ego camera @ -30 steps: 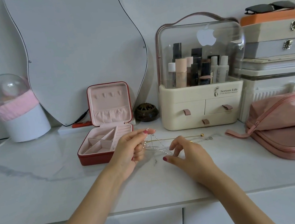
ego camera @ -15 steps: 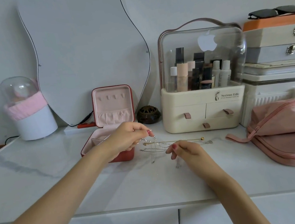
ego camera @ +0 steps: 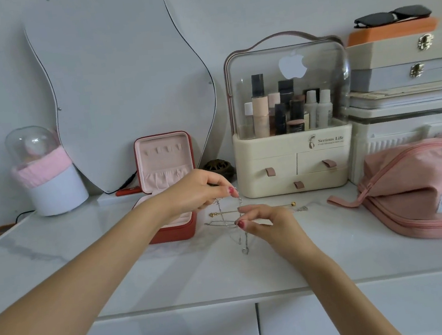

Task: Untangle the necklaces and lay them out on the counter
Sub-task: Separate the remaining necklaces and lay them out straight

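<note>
A tangle of thin silver necklaces [ego camera: 240,237] hangs between my two hands above the white marble counter [ego camera: 171,273]. My left hand [ego camera: 198,192] pinches the chains at the top, fingertips pointing right. Just below it, my right hand [ego camera: 265,223] pinches a strand between thumb and forefinger. A small ring pendant dangles at the bottom of the tangle. A gold chain [ego camera: 252,208] with a bead at each end lies flat behind the hands, partly hidden by my right hand.
An open red jewellery box [ego camera: 165,174] with pink lining stands just left of the hands. A cream cosmetics organiser [ego camera: 294,164] stands behind, a pink zip bag [ego camera: 423,192] at the right. A wavy mirror [ego camera: 121,90] and a white-and-pink container [ego camera: 48,177] stand at the back left.
My left hand has lifted the chains higher and moved towards the organiser. The right hand has pinched a strand lower down, so the tangle hangs stretched with its pendant dangling.
</note>
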